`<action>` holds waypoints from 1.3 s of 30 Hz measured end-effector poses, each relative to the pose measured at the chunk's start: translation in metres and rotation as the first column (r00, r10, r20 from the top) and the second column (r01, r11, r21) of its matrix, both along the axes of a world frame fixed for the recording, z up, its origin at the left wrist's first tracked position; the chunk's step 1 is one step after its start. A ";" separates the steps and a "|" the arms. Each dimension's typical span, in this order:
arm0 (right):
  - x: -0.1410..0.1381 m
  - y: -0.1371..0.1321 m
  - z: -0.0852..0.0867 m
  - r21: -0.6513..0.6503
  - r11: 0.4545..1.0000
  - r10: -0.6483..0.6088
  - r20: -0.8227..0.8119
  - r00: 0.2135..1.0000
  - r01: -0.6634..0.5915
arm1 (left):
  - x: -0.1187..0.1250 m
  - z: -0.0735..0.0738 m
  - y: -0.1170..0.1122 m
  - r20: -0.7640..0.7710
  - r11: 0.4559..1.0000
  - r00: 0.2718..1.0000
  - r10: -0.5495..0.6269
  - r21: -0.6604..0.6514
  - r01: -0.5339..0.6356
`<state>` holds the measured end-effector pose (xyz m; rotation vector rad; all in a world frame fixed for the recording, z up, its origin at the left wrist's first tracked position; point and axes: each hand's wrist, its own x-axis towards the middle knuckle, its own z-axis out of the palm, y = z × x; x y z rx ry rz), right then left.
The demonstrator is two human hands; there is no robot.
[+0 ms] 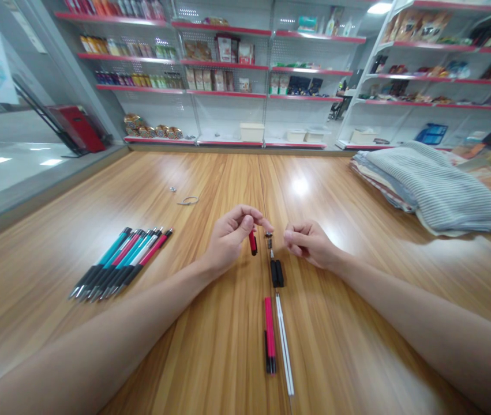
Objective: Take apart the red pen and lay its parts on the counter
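Note:
My left hand is closed around a red pen barrel, whose black clip end points down; its index finger reaches over some small metal pen parts on the table. Just right of these parts, my right hand is closed with thumb and fingers pressed together; I cannot make out whether anything small is between them. Nearer to me lie black pen grips side by side. Below the grips are pink pen barrels with a black clip, beside two thin white refills.
Several assembled pens in teal, pink and white lie in a slanted row on the left. A cable-like loop and a small metal piece lie farther back. Folded cloths are stacked at right. Stocked shelves stand behind the wooden table.

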<state>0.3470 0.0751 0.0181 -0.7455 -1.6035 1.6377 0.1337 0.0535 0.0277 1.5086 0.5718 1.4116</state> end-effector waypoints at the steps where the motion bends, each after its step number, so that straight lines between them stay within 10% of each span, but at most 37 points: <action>1: -0.001 0.000 0.000 0.010 0.999 -0.044 0.005 0.999 0.044 | 0.001 0.001 -0.001 0.000 1.000 1.000 0.014 0.001 -0.014; 14: -0.003 -0.003 0.003 0.107 0.992 0.063 0.038 0.997 -0.067 | 0.000 -0.010 0.005 0.197 0.960 0.979 -0.060 -0.256 0.110; 21: -0.004 0.005 -0.001 -0.002 0.981 -0.192 -0.022 0.981 0.192 | -0.002 -0.010 0.009 -0.195 0.959 0.974 0.118 -0.233 -0.163; 27: -0.008 0.010 -0.002 -0.039 0.930 -0.367 -0.049 0.929 0.365 | -0.002 -0.007 0.009 -0.322 0.969 0.943 0.078 -0.198 -0.148; 35: -0.008 0.001 0.000 0.415 0.749 -0.555 -0.033 0.831 0.517 | -0.005 -0.009 0.008 -0.541 0.994 0.839 0.065 -0.038 -0.101; 39: -0.009 -0.006 0.001 0.483 0.750 -0.515 -0.003 0.857 0.452 | -0.005 -0.009 0.008 -0.530 0.996 0.846 0.055 -0.031 -0.084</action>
